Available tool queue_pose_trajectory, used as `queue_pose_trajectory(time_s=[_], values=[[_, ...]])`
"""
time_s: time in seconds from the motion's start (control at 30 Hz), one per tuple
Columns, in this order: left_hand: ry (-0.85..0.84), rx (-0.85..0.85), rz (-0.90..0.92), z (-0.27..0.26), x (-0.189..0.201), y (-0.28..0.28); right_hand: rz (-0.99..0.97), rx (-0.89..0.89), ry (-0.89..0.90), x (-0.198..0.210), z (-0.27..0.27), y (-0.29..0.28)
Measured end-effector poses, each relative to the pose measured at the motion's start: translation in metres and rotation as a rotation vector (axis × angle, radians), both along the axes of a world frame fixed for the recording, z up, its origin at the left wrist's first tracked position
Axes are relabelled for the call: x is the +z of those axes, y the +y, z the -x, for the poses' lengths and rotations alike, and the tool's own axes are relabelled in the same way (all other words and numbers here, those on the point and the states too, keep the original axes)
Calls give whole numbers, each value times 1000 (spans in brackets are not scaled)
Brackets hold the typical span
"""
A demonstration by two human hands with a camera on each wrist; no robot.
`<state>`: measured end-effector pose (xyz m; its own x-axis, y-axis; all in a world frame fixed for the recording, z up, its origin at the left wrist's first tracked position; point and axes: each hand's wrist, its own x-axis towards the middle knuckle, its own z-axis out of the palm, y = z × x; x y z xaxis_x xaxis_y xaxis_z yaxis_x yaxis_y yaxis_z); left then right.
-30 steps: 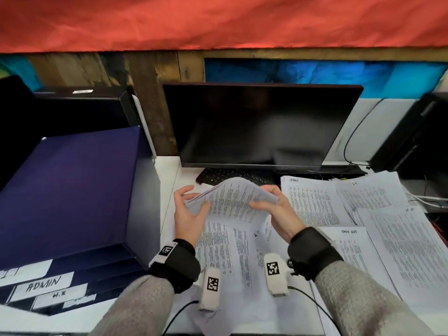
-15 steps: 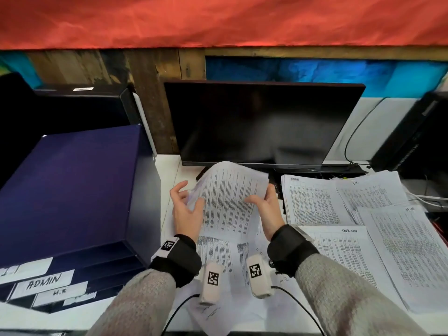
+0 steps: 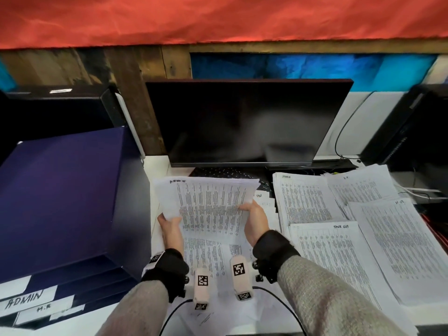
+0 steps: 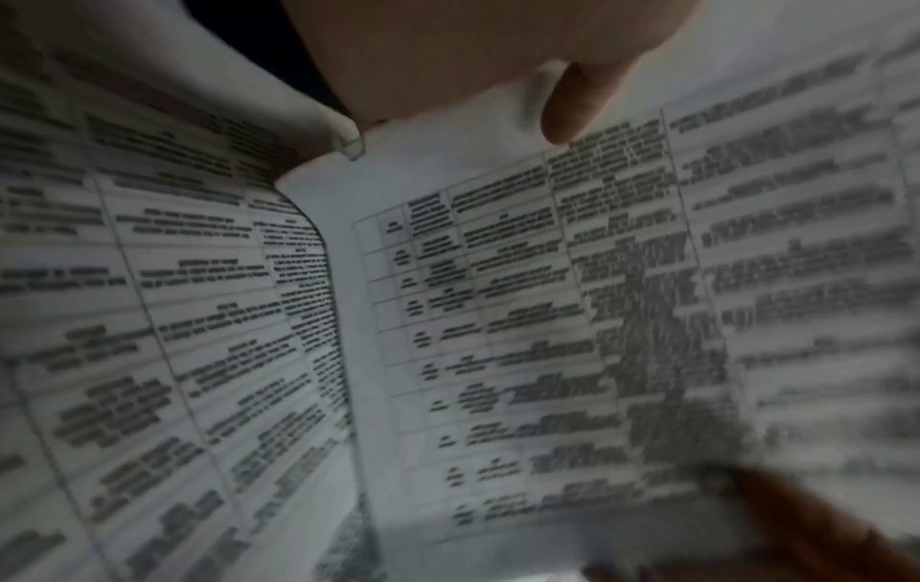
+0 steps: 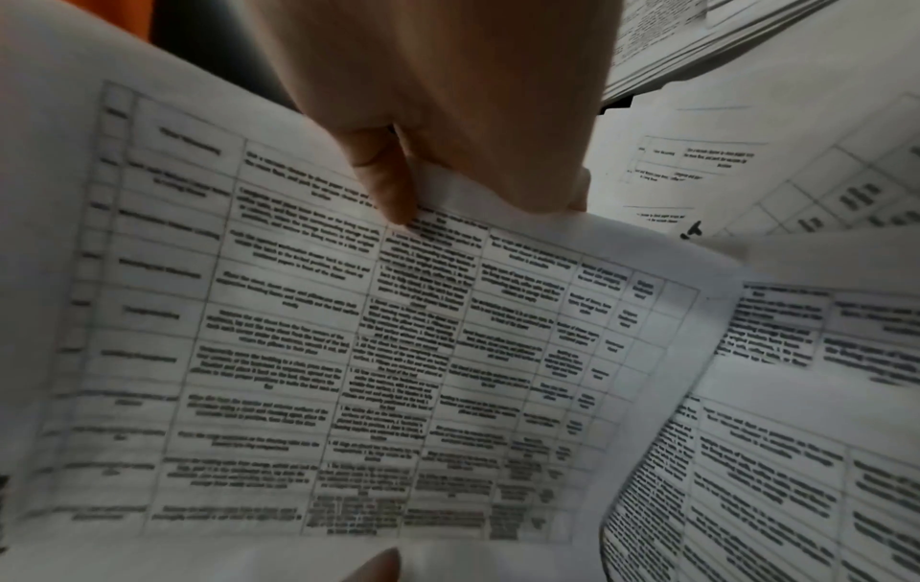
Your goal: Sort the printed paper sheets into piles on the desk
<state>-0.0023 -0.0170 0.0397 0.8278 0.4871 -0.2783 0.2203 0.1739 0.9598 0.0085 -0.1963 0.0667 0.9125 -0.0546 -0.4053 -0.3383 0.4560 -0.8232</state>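
- two hands hold one printed sheet [image 3: 211, 204] up above the desk [image 3: 160, 166], just in front of the dark monitor [image 3: 247, 122].
- left hand [image 3: 171, 224] pinches the sheet's left edge, thumb on top; right hand [image 3: 255, 220] pinches its right edge the same way.
- a small word is written by hand at the sheet's top left corner. it looks like "admin", but i can't read it for sure.
- under the held sheet lies a loose heap of papers [image 3: 208, 258] not yet sorted.
- to the right sit four piles, touching and partly lapping over each other: the admin pile [image 3: 303, 200], the far pile [image 3: 361, 187], the task list pile [image 3: 334, 253] and the big right pile [image 3: 397, 243].
- i think the step now is reading the label to pick a pile.
- next, the sheet should go flat on the pile with the same word, likely the admin pile. one hand must let go so the other can carry it over, and it should land square on top.
- a blue tray box [image 3: 60, 204] with labels stands at the left.
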Motion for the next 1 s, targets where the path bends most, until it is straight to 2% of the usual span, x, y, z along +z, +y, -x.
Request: queue_pose_trajectory(time_s=[0.13, 0.23, 0.27, 0.33, 0.37, 0.4, 0.43, 0.5, 0.6, 0.73, 0.83, 1.0], values=[[4, -154, -302, 3, 2, -9, 4, 48, -26, 6, -3, -7], [-33, -239, -468, -3, 7, -9, 264, 157, -89, 4, -2, -33], [-32, -270, -528, -6, 9, -9, 439, 208, -115, 2, -2, -49], [-58, -315, -637, -10, 14, -10, 1004, 324, -128, -9, -6, -95], [-97, -317, -680, -12, 18, -13, 1271, 407, -68, -14, -6, -120], [-130, -316, -701, -12, 22, -16, 1455, 504, 35, -16, -5, -144], [-151, -310, -695, -12, 28, -22, 1550, 608, 134, -20, -3, -165], [-152, -298, -656, -12, 32, -32, 1562, 808, 207, -27, 6, -195], [-146, -321, -505, -9, 28, -49, 1536, 944, 190, -46, 13, -217], [-70, -313, -250, 1, 26, -76, 1556, 926, 150, -61, 11, -224], [-77, -323, -218, 7, 20, -91, 1578, 918, 117, -63, 11, -228], [-70, -308, -90, 6, 11, -110, 1416, 793, -58, -49, 19, -247]])
